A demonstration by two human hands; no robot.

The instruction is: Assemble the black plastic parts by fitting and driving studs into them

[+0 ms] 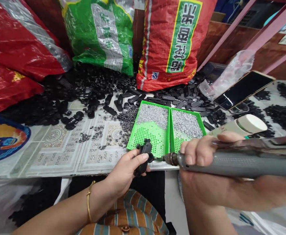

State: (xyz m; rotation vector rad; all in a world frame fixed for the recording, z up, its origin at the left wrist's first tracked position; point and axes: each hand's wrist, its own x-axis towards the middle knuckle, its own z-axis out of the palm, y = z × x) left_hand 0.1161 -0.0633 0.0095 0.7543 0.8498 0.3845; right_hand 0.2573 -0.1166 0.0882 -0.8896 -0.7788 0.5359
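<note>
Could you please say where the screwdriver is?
At right in the head view, the screwdriver is in the right hand, pointing toward the black part.

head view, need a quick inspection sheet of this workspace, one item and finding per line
surface: patterned tabletop, partly strewn with small dark bits
work items: black part; power driver; left green tray and right green tray, each partly covered by small silvery pieces
clutter: heaped black pieces; phone; white bottle
hands: left hand holds the black part; right hand grips the power driver, tip pointing at the part, contact unclear
cables: none clearly made out
surroundings: green sack and red sack behind; pink frame at right
</note>
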